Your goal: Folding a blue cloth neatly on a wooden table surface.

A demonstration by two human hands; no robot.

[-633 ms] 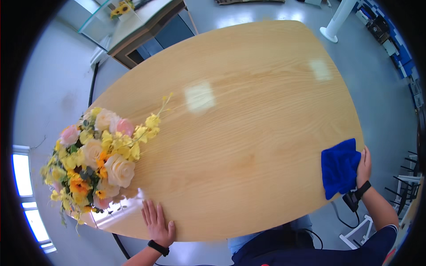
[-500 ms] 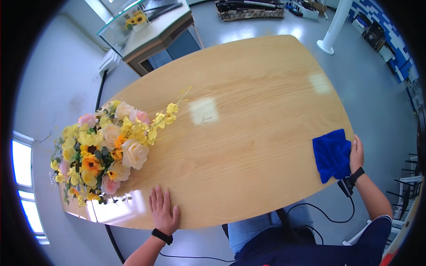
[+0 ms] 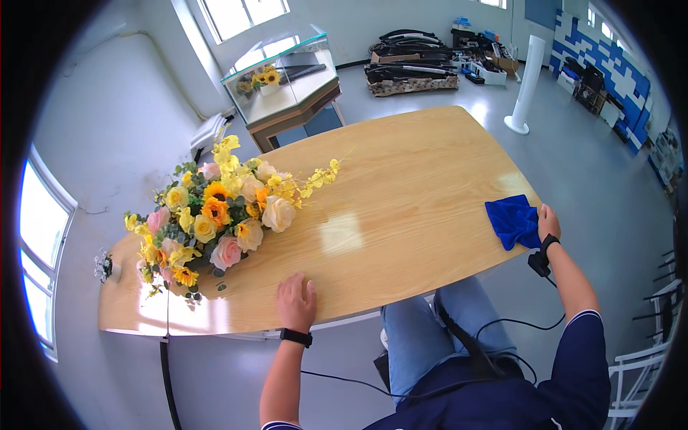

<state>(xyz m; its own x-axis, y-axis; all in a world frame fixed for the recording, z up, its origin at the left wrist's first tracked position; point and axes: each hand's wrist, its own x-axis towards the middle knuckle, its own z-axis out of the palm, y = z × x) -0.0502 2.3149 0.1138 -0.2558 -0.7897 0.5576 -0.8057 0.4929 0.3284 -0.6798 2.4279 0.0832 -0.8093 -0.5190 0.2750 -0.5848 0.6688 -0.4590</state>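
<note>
While your right hand lies flat on the cloth at the surface's right edge, fingers spread, gripping nothing | cloth: soft, light, limp; pinch a bunched fold | left hand flat, empty.

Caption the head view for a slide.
Right hand presses a blue cloth on a wooden table; left hand rests flat near a flower arrangement.

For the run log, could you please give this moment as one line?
left hand flat on wooden table | right hand on blue cloth
</note>
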